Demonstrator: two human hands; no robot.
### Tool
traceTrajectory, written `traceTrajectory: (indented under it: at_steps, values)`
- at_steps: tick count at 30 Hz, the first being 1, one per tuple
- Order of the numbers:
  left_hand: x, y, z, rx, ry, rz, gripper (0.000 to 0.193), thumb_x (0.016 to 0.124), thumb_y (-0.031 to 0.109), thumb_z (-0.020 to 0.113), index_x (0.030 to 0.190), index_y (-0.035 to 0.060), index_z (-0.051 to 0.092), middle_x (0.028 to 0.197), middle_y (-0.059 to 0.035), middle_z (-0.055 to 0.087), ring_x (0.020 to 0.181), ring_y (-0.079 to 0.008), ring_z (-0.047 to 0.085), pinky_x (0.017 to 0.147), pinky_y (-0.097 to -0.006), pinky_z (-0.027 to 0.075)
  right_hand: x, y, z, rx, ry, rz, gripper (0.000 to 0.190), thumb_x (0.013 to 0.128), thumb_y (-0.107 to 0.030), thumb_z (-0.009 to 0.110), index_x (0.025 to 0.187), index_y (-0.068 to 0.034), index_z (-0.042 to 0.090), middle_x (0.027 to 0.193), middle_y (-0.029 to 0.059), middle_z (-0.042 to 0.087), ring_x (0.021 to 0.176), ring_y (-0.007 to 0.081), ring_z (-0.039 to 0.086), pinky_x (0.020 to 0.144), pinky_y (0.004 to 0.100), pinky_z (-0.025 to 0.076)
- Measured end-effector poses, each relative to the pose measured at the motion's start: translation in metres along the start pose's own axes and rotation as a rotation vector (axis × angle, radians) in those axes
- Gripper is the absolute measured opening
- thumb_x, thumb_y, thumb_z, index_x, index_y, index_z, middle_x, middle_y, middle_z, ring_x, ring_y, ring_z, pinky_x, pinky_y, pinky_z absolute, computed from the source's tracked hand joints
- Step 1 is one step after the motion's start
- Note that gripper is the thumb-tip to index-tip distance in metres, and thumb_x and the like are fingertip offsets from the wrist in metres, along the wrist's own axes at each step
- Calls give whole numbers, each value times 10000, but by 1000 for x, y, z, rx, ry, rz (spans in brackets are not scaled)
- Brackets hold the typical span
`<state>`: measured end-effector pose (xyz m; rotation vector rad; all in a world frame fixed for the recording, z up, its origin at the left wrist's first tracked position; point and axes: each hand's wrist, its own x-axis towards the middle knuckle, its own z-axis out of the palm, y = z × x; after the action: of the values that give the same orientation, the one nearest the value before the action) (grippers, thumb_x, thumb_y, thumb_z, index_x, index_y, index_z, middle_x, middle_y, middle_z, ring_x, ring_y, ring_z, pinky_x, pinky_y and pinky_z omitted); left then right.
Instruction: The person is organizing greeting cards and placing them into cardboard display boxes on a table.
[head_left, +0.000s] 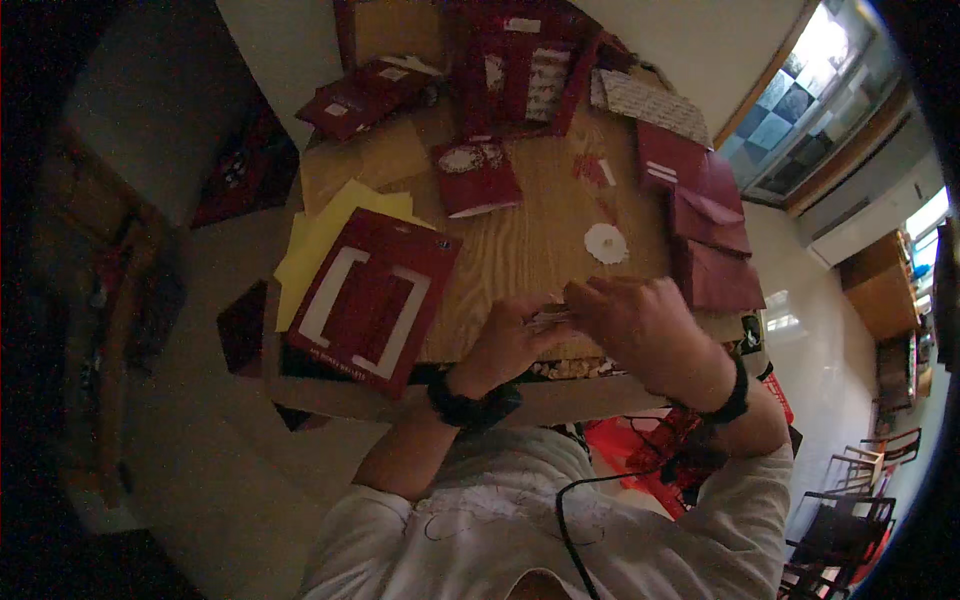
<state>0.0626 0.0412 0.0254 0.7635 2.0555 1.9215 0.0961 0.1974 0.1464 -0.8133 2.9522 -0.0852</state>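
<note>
My left hand (504, 337) grips a small, thin bundle of pale pieces (551, 318) above the near part of the wooden table (517, 255). The fingers of my right hand (634, 311) are bent over the bundle's other end; they partly hide it, and blur keeps its exact kind unclear. Beyond my right hand lies a round white scalloped piece (606, 244). To the left, a dark red printed card sleeve (367, 300) with two pale bracket-shaped areas rests on yellow paper sheets (330, 225).
Dark red folded envelopes (712, 240) overlap along the right edge. Further back are a dark red packet (476, 176), an upright red box (517, 75), more red packets (367, 97) and a card covered in writing (652, 105). A black cable (562, 510) crosses my shirt.
</note>
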Motion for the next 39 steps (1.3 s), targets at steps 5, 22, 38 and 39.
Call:
traceTrajectory:
  at_steps: [5, 22, 38, 39]
  values:
    - [-8, 43, -33, -155, -53, -303, 361, 824, 328, 588, 979, 2, 575, 822, -79, 622, 729, -120, 591, 662, -256, 468, -16, 60, 8, 780, 188, 221, 190, 810, -160, 566, 938, -20, 554, 788, 34, 587, 662, 118, 550, 591, 273, 446]
    - [-30, 14, -11, -286, 165, -225, 207, 755, 106, 655, 934, 9, 618, 893, -66, 641, 837, -116, 578, 720, -263, 475, -60, 36, 101, 1607, 303, 557, 252, 775, -36, 616, 1019, -31, 554, 930, 67, 614, 845, 163, 579, 750, 307, 464]
    - [-72, 3, -114, 922, 416, -118, 399, 782, 150, 623, 1127, 18, 473, 1046, -121, 561, 978, -229, 534, 809, -327, 434, -96, 59, 119, 1371, 465, 699, 255, 822, -275, 592, 988, -90, 533, 978, 39, 556, 860, 155, 534, 724, 289, 443]
    - [-69, 2, -123, 930, 402, -121, 399, 782, 150, 623, 1127, 18, 473, 1046, -121, 561, 978, -229, 534, 809, -327, 434, -102, 63, 126, 1482, 567, 680, 216, 815, -227, 603, 966, -91, 531, 959, 27, 553, 829, 140, 528, 692, 268, 437]
